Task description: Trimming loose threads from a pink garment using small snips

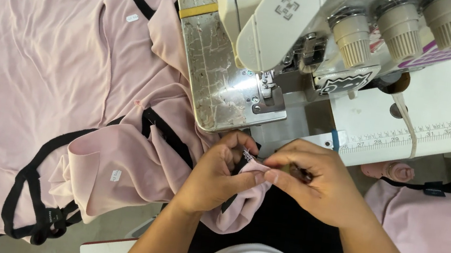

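While pinched: fabric edge (254, 171), machine-side.

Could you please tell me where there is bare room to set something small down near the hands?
The white machine table is bare right of the thread cones, above the printed ruler strip. Left, pale pink garments cover everything. Both hands, left and right, crowd the worn metal sewing plate.

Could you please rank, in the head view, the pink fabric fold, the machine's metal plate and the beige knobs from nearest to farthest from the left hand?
1. Pink fabric fold, pinched in the left hand.
2. Metal plate, just above.
3. Beige knobs, upper right, farthest.
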